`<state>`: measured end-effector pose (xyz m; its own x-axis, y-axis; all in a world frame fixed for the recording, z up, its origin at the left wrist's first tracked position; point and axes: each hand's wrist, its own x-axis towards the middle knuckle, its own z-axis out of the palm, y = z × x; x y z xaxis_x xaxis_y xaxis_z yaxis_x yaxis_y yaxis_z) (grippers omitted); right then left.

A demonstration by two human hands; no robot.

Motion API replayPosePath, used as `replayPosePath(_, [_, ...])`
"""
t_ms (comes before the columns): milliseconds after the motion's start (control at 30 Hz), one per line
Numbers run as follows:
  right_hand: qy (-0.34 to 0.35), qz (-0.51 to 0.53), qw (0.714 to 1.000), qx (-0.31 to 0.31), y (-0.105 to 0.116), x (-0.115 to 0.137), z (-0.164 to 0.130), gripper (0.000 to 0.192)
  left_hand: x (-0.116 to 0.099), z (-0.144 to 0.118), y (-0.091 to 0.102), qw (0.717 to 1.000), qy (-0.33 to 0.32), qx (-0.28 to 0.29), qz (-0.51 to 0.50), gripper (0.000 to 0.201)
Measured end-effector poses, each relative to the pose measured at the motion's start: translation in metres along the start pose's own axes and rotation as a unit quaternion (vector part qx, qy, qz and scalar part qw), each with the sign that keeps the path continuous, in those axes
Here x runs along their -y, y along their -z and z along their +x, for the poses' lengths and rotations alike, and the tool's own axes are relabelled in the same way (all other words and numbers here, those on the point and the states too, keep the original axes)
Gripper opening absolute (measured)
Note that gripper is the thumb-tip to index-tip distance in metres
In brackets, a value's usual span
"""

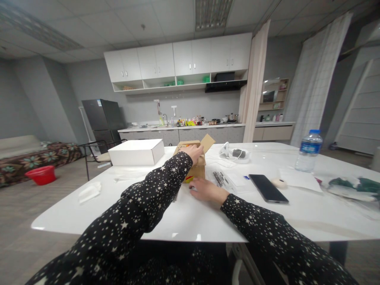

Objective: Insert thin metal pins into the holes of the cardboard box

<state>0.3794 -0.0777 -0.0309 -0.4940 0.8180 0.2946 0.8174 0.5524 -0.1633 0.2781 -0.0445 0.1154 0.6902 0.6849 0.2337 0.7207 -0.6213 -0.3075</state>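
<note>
I see the small brown cardboard box (196,168) sitting near the middle of the white table (184,215), just beside a white box (137,152). My left hand (194,152) rests on top of it, fingers curled over its open flap. My right hand (206,189) lies flat with fingers spread, touching the box's bottom edge, and a black phone (268,188) is nearby.

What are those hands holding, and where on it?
The left hand rests on the cardboard box's open top; the right hand touches its base. A firm grip cannot be told.
</note>
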Motion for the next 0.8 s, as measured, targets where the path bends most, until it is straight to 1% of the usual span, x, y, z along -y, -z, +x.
replayPosePath(200, [0.002, 0.004, 1.0, -0.001, -0.001, -0.001, 0.001, 0.024, -0.003, -0.002, 0.004, 1.0, 0.016, 0.009, -0.005, 0.032])
replayPosePath(300, [0.002, 0.006, 1.0, -0.001, -0.001, -0.001, 0.001, 0.023, -0.002, -0.001, 0.006, 1.0, 0.012, 0.01, -0.018, 0.031])
replayPosePath(633, [0.005, 0.005, 1.0, -0.007, -0.002, -0.003, -0.001, 0.025, 0.009, 0.005, -0.005, 0.998, 0.014, -0.018, -0.053, 0.022])
replayPosePath(800, [-0.004, 0.001, 1.0, 0.0, -0.003, -0.003, 0.0, 0.024, 0.012, 0.007, -0.003, 0.997, 0.035, -0.019, -0.07, 0.021])
